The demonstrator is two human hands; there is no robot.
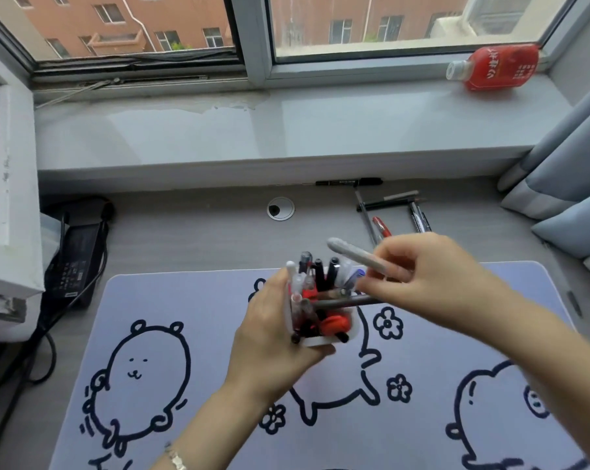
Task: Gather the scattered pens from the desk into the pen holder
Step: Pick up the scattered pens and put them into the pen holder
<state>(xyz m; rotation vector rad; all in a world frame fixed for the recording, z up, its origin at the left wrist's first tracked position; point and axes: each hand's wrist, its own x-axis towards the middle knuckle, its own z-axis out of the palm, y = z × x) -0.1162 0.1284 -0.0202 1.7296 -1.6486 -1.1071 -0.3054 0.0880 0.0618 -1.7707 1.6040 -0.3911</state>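
The left hand (273, 337) grips the crowded pen holder (317, 341); the right hand (432, 279), just beside it, pinches a grey pen (351, 252) over its mouth. Packed this full, the holder may jam the pen or spill others. More scattered pens (381, 225) lie beyond the right hand

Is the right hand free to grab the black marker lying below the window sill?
Probably not yet: the right hand grips a grey pen. Nothing covers the black marker, though.

The single head camera looks forward and down from close above the surface (191, 232), facing the window sill (286, 130) behind it
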